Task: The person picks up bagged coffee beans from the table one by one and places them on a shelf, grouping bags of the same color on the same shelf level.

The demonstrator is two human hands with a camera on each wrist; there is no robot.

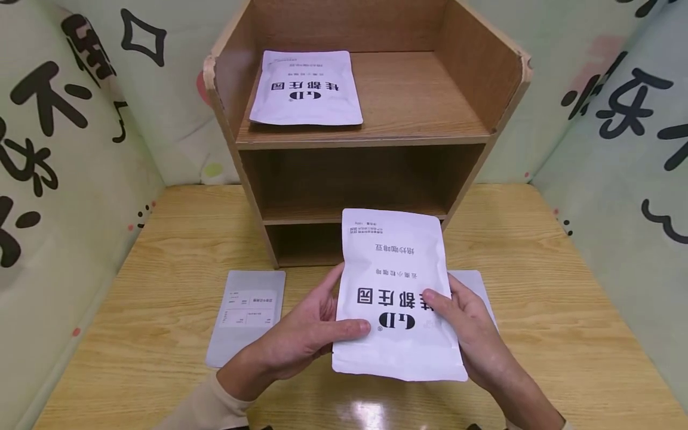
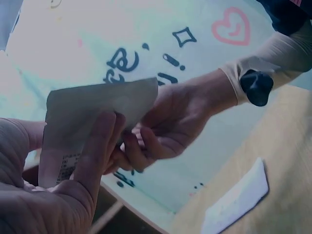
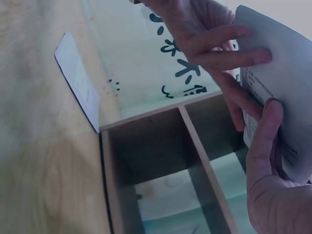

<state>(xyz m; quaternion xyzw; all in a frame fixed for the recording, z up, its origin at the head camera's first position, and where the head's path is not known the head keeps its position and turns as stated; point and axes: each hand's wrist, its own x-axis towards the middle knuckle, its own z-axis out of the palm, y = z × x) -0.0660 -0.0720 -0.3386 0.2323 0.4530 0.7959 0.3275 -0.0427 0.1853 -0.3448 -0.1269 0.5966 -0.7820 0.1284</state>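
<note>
Both hands hold a white coffee bean pouch above the table in front of the shelf, its GD logo facing up. My left hand grips the pouch's left edge, thumb on the front and fingers behind. On the right edge, my right hand pinches it with the thumb across the printed characters. In the right wrist view, fingers of both hands spread over the back of the pouch, near small printed text. The left wrist view also has the pouch between the two hands.
A wooden shelf with three levels stands at the back. Another white pouch lies on its top level, at the left. On the table, one pouch lies left, label up; another sits partly hidden behind my right hand. Printed cloth walls surround the table.
</note>
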